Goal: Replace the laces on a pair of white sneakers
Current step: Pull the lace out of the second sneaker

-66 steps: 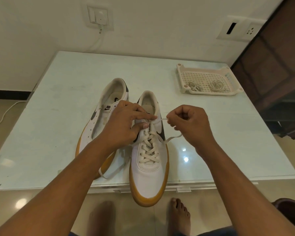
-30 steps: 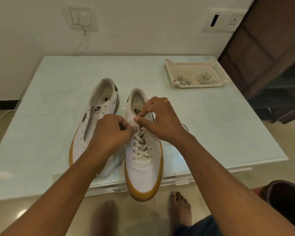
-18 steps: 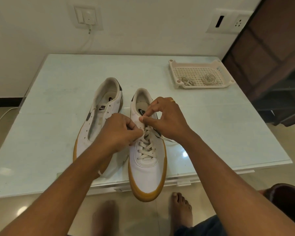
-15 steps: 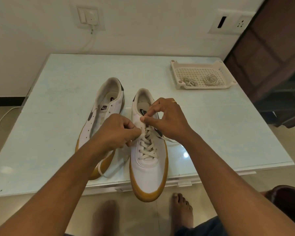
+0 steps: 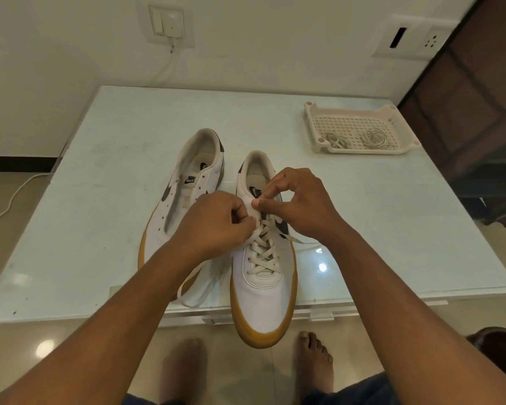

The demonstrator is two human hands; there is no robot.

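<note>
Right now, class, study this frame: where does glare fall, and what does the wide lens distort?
Head view: two bright glare spots on the glass table, just right of the laced sneaker; another on the floor, lower left; the forearms stretch wide toward the bottom corners.

a pale, glossy table stands with its far edge against the wall. two white sneakers with tan soles lie on it side by side, toes toward the near edge — the left sneaker open and unlaced, the right sneaker laced, its toe sticking out past the table's edge. a lace end lies flat on the top just right of the right sneaker, and a loop of lace rests near the toes. at the far right corner sits a slotted tray — well apart from the sneakers, holding two bundles of lace.
</note>
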